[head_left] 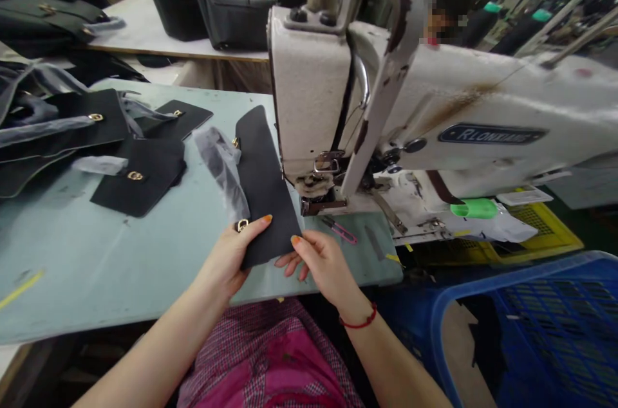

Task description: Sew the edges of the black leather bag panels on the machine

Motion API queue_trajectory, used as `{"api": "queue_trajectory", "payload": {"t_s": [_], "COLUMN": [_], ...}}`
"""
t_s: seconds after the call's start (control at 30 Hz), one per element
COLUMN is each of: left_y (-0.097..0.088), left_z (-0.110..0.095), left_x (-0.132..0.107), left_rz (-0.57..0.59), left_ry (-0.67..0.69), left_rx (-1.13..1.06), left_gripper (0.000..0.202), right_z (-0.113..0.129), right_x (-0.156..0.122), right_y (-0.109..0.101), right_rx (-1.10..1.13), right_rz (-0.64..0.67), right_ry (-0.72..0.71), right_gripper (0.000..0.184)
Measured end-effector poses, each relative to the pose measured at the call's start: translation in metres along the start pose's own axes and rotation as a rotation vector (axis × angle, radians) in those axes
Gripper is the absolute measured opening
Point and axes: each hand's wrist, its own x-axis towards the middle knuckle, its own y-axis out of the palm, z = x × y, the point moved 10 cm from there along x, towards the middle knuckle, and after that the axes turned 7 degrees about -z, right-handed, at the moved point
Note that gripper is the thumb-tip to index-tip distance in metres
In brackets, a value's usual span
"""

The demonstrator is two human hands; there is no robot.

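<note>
Fingers (pixel 258 223) of the left hand (pixel 226 260) are clamped on the near end of a black leather panel (pixel 263 176), with the thumb on top beside a gold ring (pixel 241 225) at the panel's edge. The right hand (pixel 323 263) pinches the same end from the 3 o'clock side, thumb on top and the other fingers curled underneath. The panel lies on the pale green worktop (pixel 96 266) and runs from the hands toward 12 o'clock, its right edge just beside the foot of the sewing machine (pixel 313 86). A strip of clear plastic wrap (pixel 219 163) lies along its 9 o'clock side, touching it. Farther toward 9 o'clock, more black panels (pixel 140 183) with gold fittings lie loosely overlapped. A pink clip (pixel 340 230) rests on the worktop at 1 o'clock from the right hand. A blue crate (pixel 531 324) stands off the worktop at 4 o'clock. Dark handbags (pixel 232 18) sit on a second worktop at 12 o'clock.
</note>
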Motion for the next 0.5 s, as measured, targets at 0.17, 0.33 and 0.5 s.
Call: {"api": "queue_trajectory", "payload": {"t_s": [0.17, 0.33, 0.5], "left_y": [0.024, 0.033, 0.035], "left_z": [-0.019, -0.019, -0.023], "left_x": [0.033, 0.056, 0.063], "left_rz": [0.076, 0.122, 0.103], "left_ry": [0.03, 0.017, 0.02], "left_rx": [0.109, 0.152, 0.136], "left_gripper": [0.034, 0.037, 0.038], "right_z": [0.008, 0.005, 0.005], "right_x": [0.025, 0.036, 0.04], "right_y": [-0.014, -0.024, -0.028], "right_rx": [-0.003, 0.004, 0.033], "right_rz": [-0.101, -0.19, -0.22], "right_ry": [-0.069, -0.092, -0.091], "right_gripper": [0.041, 0.044, 0.045]}}
